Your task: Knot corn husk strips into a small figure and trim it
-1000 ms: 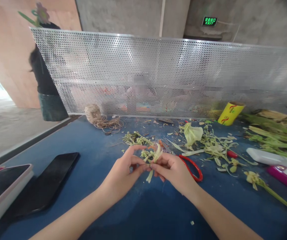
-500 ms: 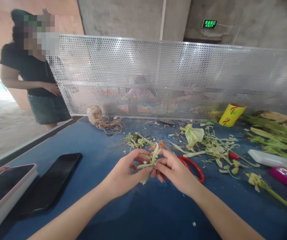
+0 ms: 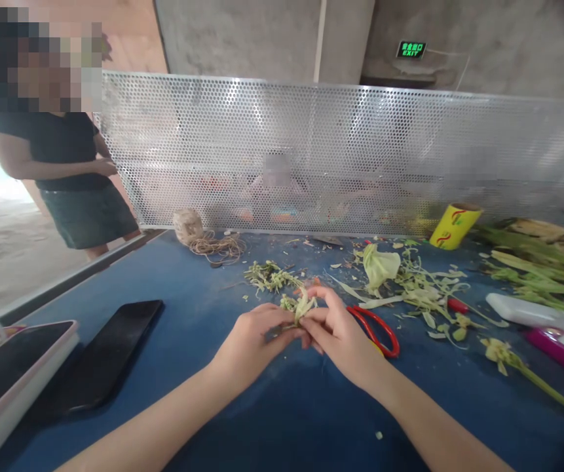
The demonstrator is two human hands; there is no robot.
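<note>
A pale green piece of plant (image 3: pixel 302 305), leafy and strip-like, is pinched between my two hands over the middle of the blue table (image 3: pixel 203 419). My left hand (image 3: pixel 257 341) has thumb and forefinger closed on its lower end. My right hand (image 3: pixel 333 328) grips it from the other side, fingertips almost touching those of the left. Just beyond the fingers lies a small heap of green plant sprigs (image 3: pixel 269 276). Red-handled scissors (image 3: pixel 390 337) rest beside my right hand, partly hidden by it.
Plant scraps (image 3: pixel 424 288) and a pale leaf (image 3: pixel 380 267) lie to the right, near a yellow roll (image 3: pixel 455 226). Twine (image 3: pixel 217 247) sits at the back left. A black phone (image 3: pixel 114 354) lies left. Behind a perforated metal screen (image 3: pixel 188 144) sits a person; another person (image 3: pixel 65 157) stands left.
My hands have drawn closer together, and the left fingers have closed further around the plant piece. The standing person has shifted left and lowered a raised hand.
</note>
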